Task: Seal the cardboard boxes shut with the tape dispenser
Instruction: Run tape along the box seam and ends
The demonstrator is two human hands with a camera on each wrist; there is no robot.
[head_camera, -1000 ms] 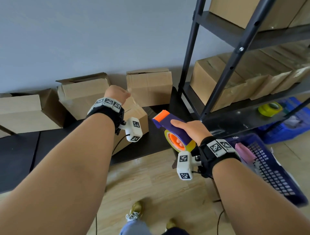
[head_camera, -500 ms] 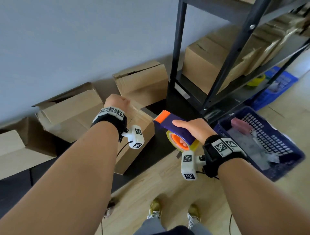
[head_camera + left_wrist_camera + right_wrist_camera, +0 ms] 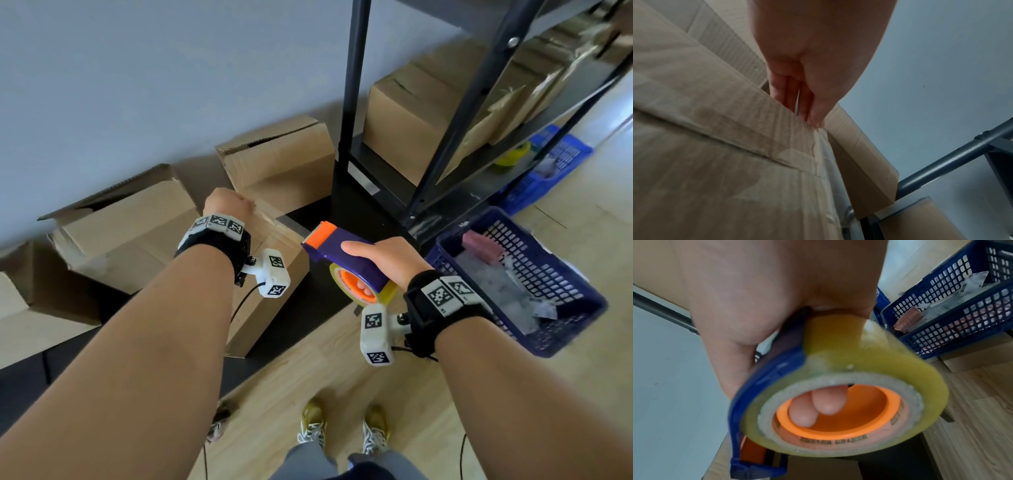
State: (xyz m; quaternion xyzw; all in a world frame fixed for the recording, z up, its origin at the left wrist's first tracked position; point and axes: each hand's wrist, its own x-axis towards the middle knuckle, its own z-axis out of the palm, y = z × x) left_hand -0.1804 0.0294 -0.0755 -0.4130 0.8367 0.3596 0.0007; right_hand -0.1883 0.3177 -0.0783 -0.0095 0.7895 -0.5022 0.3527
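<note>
My left hand (image 3: 227,205) reaches over the top of the nearest cardboard box (image 3: 270,318). In the left wrist view its fingers (image 3: 797,104) hook down over the far top edge of this box (image 3: 715,162), which has clear tape along its seam. My right hand (image 3: 387,260) grips a blue and orange tape dispenser (image 3: 342,251) in the air just right of the box, orange nose toward it. Two fingertips (image 3: 818,404) show inside the orange core of the yellowish tape roll (image 3: 869,363).
More cardboard boxes (image 3: 130,222) (image 3: 281,161) stand with loose flaps on a black mat (image 3: 308,308) along the wall. A dark metal rack (image 3: 352,102) with boxes is at the right. A blue basket (image 3: 582,308) sits on the wooden floor by my right wrist.
The box under my left hand has come nearer, toward the mat's front edge, with the hand still on it. The right hand keeps the dispenser beside it. My view has swung and tilted.
</note>
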